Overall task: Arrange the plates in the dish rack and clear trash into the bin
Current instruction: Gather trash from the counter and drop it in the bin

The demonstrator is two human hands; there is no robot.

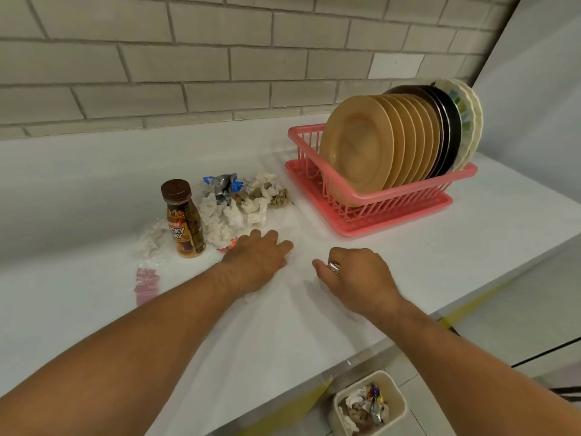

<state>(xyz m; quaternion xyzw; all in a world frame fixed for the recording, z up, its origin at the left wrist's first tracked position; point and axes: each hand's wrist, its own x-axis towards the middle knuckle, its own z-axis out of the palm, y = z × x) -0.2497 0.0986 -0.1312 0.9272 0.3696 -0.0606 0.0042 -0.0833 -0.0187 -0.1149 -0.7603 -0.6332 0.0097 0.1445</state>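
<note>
A pink dish rack at the back right holds several plates upright: tan plates in front, dark plates behind them, pale patterned plates at the very back. A clear plastic bag lies flat on the white counter. My left hand and my right hand both rest on it with fingers curled into the film. Just beyond my left hand lies a trash pile: crumpled tissues and a silver-blue wrapper. A beige bin with trash inside stands on the floor below the counter edge.
A brown drink bottle stands upright left of the pile. More clear plastic with a pink print lies at the left. A red wrapper scrap peeks out by my left hand. A tiled wall runs along the back.
</note>
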